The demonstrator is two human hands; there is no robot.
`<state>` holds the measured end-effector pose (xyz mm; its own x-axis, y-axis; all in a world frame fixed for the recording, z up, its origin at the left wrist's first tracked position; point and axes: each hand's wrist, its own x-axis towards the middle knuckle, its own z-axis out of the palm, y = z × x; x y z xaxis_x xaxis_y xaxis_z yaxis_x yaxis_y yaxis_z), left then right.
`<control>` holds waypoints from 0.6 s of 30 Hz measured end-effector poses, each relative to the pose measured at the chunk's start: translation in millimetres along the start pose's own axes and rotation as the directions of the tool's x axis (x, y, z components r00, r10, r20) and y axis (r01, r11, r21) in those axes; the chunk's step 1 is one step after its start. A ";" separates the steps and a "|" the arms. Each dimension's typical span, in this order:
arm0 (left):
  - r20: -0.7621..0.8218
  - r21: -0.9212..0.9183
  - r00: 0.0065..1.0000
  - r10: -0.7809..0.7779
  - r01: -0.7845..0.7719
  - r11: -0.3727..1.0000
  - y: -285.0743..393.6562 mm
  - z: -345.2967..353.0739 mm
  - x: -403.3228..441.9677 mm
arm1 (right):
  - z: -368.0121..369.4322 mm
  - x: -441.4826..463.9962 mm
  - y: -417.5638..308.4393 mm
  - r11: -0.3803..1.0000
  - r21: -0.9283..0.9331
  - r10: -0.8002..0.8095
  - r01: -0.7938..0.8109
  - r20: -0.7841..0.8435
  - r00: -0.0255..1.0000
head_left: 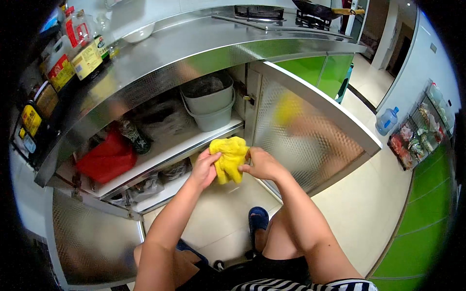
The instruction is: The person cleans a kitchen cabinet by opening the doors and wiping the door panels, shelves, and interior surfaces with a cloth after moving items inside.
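Note:
A crumpled yellow cloth [228, 157] is held up between my two hands, in front of the open cabinet. My left hand [206, 167] grips its left side, thumb on the front. On the right edge, my right hand [262, 164] pinches the cloth between thumb and fingers. Close to my right hand stands the open textured-metal cabinet door [310, 140], which reflects the cloth and arm. Behind the cloth is the white cabinet shelf [167, 155], bearing stacked grey buckets [208, 104], a red plastic item [107, 157] and a dark bottle [135, 138].
Above runs a steel counter [194, 41] with several bottles and jugs [80, 41] at left, a white bowl [138, 34], and a wok [315, 8] on the stove. The other cabinet door [92, 237] hangs open at lower left. A blue water jug [387, 121] and a produce rack [420, 131] stand right.

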<state>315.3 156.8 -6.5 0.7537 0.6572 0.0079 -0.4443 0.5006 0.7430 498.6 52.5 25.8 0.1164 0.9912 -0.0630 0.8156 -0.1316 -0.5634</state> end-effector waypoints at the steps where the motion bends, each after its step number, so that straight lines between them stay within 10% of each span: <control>1: 0.001 0.008 1.000 0.005 -0.005 1.000 4.8 1.6 -5.7 | -2.1 -2.3 -7.9 0.998 0.061 -0.009 0.012 -0.052 0.999; 7: 0.004 0.066 1.000 -0.001 0.001 0.998 30.5 11.9 -33.0 | 11.8 2.7 -29.8 0.930 0.315 -0.097 0.189 -0.286 0.953; 14: -0.283 0.470 0.952 0.118 0.030 0.882 32.8 9.9 -59.7 | 21.8 7.4 -50.3 0.889 0.323 -0.297 0.324 -0.132 0.946; 18: -0.384 0.480 0.909 0.163 0.046 0.876 33.1 9.3 -61.8 | 21.1 9.7 -72.8 0.690 0.719 -0.162 0.084 0.040 0.986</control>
<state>258.5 127.6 23.9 0.4265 0.8952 -0.1289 -0.1222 0.1982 0.9725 428.4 72.0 48.8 -0.0405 0.9992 -0.0040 0.1654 0.0027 -0.9862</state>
